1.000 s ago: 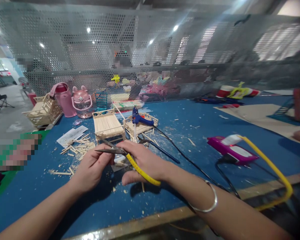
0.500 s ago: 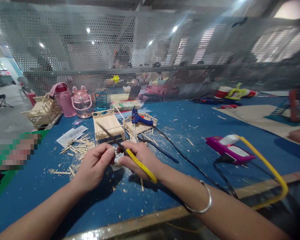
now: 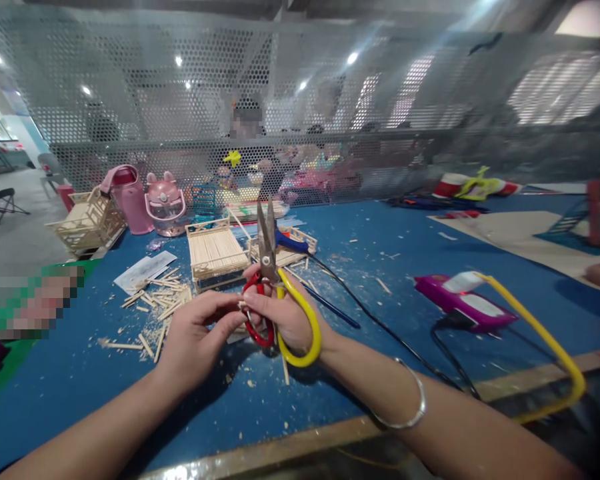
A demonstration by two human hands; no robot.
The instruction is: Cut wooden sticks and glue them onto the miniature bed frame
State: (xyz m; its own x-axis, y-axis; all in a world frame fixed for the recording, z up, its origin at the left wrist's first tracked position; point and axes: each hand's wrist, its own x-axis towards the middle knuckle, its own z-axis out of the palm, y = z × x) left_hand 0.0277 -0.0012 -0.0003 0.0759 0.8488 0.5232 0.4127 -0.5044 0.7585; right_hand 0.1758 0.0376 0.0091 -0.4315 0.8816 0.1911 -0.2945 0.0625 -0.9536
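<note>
My right hand (image 3: 285, 313) grips a pair of scissors (image 3: 269, 280) with one red and one yellow handle loop. The blades point straight up and are nearly together. My left hand (image 3: 195, 337) is pinched, fingertips meeting the right hand's at the red loop, over something small I cannot make out. Both hands hover above the blue table (image 3: 380, 280). Behind them stands a small bed frame made of wooden sticks (image 3: 216, 252), with a second stick piece (image 3: 285, 248) and a blue glue gun (image 3: 286, 240) beside it.
Cut stick pieces (image 3: 153, 303) litter the table left of my hands. A black cable (image 3: 380, 320) runs right toward a purple box (image 3: 460, 300) with a yellow loop. A pink jug (image 3: 126, 197), pink bottle (image 3: 164, 203) and stick basket (image 3: 87, 220) stand far left. Mesh screen behind.
The scissors turned from lying flat and pointing left to standing upright with the handle loops facing me. My left hand's fingertips moved in against the red loop.
</note>
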